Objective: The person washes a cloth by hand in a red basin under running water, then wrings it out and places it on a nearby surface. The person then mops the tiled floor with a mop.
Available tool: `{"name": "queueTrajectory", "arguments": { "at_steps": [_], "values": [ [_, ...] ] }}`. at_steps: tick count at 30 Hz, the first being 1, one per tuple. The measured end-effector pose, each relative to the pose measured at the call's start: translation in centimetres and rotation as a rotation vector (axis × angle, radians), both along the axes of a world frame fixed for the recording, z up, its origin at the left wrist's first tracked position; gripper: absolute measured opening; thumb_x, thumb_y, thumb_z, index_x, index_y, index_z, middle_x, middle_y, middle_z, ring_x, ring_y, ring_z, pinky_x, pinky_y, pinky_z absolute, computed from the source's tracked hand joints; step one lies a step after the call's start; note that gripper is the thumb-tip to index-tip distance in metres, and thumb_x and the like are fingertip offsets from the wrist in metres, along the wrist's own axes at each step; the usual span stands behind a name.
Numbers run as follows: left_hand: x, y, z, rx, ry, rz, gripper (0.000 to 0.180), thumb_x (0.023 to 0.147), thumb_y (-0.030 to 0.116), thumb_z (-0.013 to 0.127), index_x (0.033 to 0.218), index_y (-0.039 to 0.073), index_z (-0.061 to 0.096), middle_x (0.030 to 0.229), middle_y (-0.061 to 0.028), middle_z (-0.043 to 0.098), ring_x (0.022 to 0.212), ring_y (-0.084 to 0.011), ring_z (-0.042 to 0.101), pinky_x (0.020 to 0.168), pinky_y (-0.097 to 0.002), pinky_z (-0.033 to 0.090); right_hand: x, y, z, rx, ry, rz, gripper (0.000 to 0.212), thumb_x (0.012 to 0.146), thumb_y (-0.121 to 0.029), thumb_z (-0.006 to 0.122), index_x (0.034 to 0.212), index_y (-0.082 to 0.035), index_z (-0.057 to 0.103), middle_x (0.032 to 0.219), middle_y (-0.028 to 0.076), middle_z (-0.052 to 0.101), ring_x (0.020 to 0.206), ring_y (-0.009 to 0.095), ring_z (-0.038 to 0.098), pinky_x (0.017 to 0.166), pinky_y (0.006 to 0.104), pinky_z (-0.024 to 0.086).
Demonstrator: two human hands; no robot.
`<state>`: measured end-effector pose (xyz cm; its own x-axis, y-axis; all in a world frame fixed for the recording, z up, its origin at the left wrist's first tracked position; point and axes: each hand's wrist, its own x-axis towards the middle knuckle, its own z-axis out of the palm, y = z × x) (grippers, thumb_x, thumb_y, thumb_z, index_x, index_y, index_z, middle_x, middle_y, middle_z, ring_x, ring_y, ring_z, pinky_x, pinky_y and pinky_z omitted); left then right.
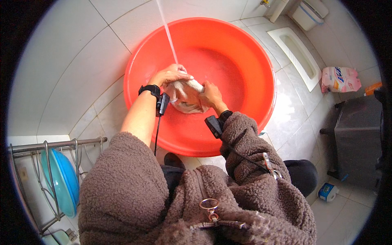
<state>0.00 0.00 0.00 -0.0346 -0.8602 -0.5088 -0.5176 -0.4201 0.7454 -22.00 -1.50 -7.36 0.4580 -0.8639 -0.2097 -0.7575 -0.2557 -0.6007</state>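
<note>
1. The pale cloth (179, 90) is inside the red basin (249, 77), a little toward its left and near edges from the middle, well apart from the far edge.
2. The left hand (173, 75) is curled over the cloth's far-left end, fingers bent onto the fabric and gripping it.
3. The right hand (212, 94) is closed on the cloth's right end, thumb and fingers pinching the fold.
4. The thick upper fold forms the long axis: it slants from the left hand, on the far side, down to the right hand, nearer the basin's near edge. The looser fabric hangs from this fold toward that near edge.
5. Seen from the right hand, the cloth lies to the left; from the left hand, it lies to the right and nearer the body.
6. The water stream (168, 32) crosses the basin's far-left edge and meets the left hand's far side, so the left hand is closer to it. Whether water strikes the cloth directly, I cannot tell.
</note>
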Motion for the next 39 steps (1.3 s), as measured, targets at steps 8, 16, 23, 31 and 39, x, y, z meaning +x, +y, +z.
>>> {"name": "queueTrajectory", "arguments": {
  "at_steps": [8, 16, 23, 31, 39],
  "values": [
    [0.1, 0.1, 0.3, -0.038, -0.091, -0.072, 0.046, 0.065, 0.022, 0.081, 0.104, 0.003, 0.065, 0.097, -0.0109, 0.068, 0.089, -0.0242, 0.064, 0.077, -0.0397, 0.051, -4.7, -2.4, -2.2, 0.384, -0.428, 0.024, 0.049, 0.072, -0.028, 0.067, 0.109, 0.004, 0.06, 0.088, 0.015, 0.065, 0.081, 0.024, 0.064, 0.07, 0.0364, 0.05],
    [1.5, 1.9, 0.4, -0.219, -0.668, 0.111, 0.027, 0.071, 0.019, 0.069, 0.097, 0.013, 0.068, 0.097, -0.0146, 0.068, 0.097, -0.0322, 0.064, 0.081, -0.0454, 0.05, -1.8, -0.1, 3.6, 0.975, -0.727, -0.032, 0.064, 0.092, -0.053, 0.048, 0.125, 0.002, 0.05, 0.087, 0.006, 0.062, 0.072, 0.015, 0.057, 0.063, 0.029, 0.048],
    [0.1, 1.3, 0.1, -0.259, -0.662, 0.274, 0.036, 0.078, 0.034, 0.067, 0.097, 0.003, 0.066, 0.097, -0.0167, 0.067, 0.091, -0.0313, 0.066, 0.076, -0.0431, 0.052, 0.6, 2.6, 6.7, 0.979, -1.059, 0.12, 0.053, 0.091, -0.047, 0.054, 0.125, -0.007, 0.046, 0.103, 0.006, 0.058, 0.085, 0.015, 0.057, 0.067, 0.0314, 0.049],
    [0.3, 1.0, -0.6, 0.29, 0.452, 0.337, 0.058, 0.096, 0.051, 0.042, 0.12, 0.0, 0.055, 0.113, -0.0165, 0.062, 0.093, -0.0289, 0.064, 0.076, -0.0484, 0.055, 1.8, 1.4, 8.1, 1.055, -1.215, -0.026, 0.038, 0.093, -0.039, 0.053, 0.102, -0.002, 0.056, 0.087, 0.008, 0.062, 0.077, 0.02, 0.061, 0.071, 0.0344, 0.05],
    [0.6, 0.7, 0.5, 0.424, 0.148, 0.189, 0.084, 0.083, 0.074, 0.041, 0.122, 0.001, 0.054, 0.115, -0.0259, 0.059, 0.103, -0.0339, 0.061, 0.085, -0.0493, 0.051, 1.7, 1.8, 6.8, 1.022, -1.243, -0.057, 0.047, 0.094, -0.041, 0.051, 0.121, -0.003, 0.048, 0.11, 0.012, 0.058, 0.096, 0.023, 0.059, 0.084, 0.0371, 0.049]
  ]
}}
